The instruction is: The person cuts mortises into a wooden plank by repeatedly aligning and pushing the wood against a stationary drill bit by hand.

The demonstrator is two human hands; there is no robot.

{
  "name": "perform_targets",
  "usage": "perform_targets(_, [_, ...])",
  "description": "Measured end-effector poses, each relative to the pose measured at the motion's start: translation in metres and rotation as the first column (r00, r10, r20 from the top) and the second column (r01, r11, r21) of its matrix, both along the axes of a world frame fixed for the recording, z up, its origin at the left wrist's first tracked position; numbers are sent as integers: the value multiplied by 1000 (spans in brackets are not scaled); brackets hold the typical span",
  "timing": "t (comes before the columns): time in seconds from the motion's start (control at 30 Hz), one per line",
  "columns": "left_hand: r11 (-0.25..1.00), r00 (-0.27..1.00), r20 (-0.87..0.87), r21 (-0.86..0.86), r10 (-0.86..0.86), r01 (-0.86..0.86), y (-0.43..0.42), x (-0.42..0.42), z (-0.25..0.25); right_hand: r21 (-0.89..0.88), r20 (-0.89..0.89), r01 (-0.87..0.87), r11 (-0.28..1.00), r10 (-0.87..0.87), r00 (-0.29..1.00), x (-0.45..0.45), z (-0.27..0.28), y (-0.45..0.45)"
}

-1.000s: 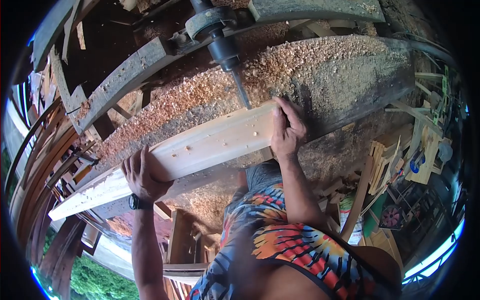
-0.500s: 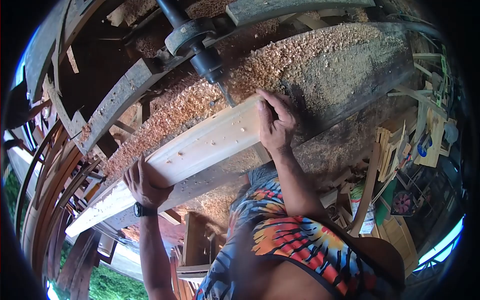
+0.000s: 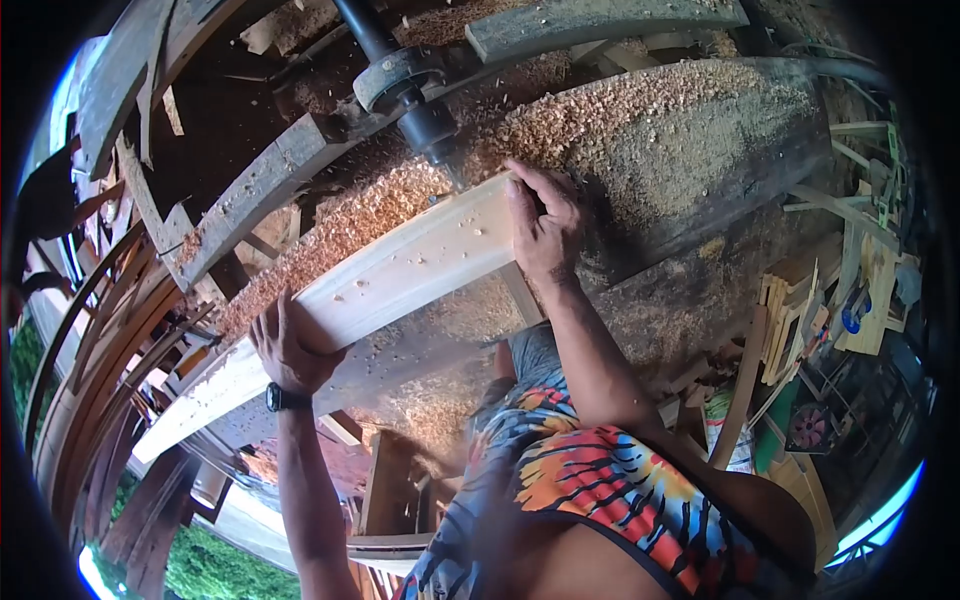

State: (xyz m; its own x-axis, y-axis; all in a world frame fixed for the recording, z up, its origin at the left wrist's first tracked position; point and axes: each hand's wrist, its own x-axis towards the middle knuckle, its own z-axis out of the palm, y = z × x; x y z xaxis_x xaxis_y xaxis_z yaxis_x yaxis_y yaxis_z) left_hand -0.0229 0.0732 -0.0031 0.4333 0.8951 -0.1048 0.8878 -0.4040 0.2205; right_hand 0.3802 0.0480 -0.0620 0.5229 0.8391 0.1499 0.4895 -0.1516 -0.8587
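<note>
A long pale wooden board point(image 3: 400, 270) lies slanted across the bench, with a few shavings on its face. My left hand point(image 3: 292, 345), with a black watch at the wrist, grips the board around its middle, fingers over the far edge. At the board's right end, my right hand point(image 3: 545, 222) holds it with the thumb and fingers at the corner. A dark spindle with a drill-like bit point(image 3: 430, 130) comes down from the top and its tip is at the board's far edge, left of my right hand. Flying chips blur the contact point.
Wood shavings point(image 3: 620, 120) are heaped along the dark bench point(image 3: 640, 235) behind the board. A curved timber point(image 3: 260, 180) lies beyond them. Long curved strips point(image 3: 85, 400) stand at the left. Stacked wood pieces point(image 3: 780, 320) and a pink fan point(image 3: 808, 427) are at the right.
The board's right end and my right hand have shifted left and slightly up in view. The spindle's bit is now nearer my right hand, its tip less visible. Both hands have kept hold.
</note>
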Motion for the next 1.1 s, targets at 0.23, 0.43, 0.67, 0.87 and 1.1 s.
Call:
perform_targets(0.23, [998,996,62,20,-68,67,-25,3,3,49,34,6,999,-7,999,0,-8,-48])
perform_targets(0.43, [995,995,47,-54,-85,87,-45,0,5,20,13,-53,998,53,999,3,-8,-88])
perform_targets(0.67, [995,995,55,-30,-89,90,-43,2,3,5,-36,-58,998,58,998,4,-4,-88])
perform_targets(0.87, [996,995,55,-20,-88,89,-41,5,3,0,-88,-40,999,39,995,7,-4,-86])
perform_targets(1.1, [995,994,56,-19,-92,93,-40,5,3,0,-62,-49,999,48,997,9,-5,-85])
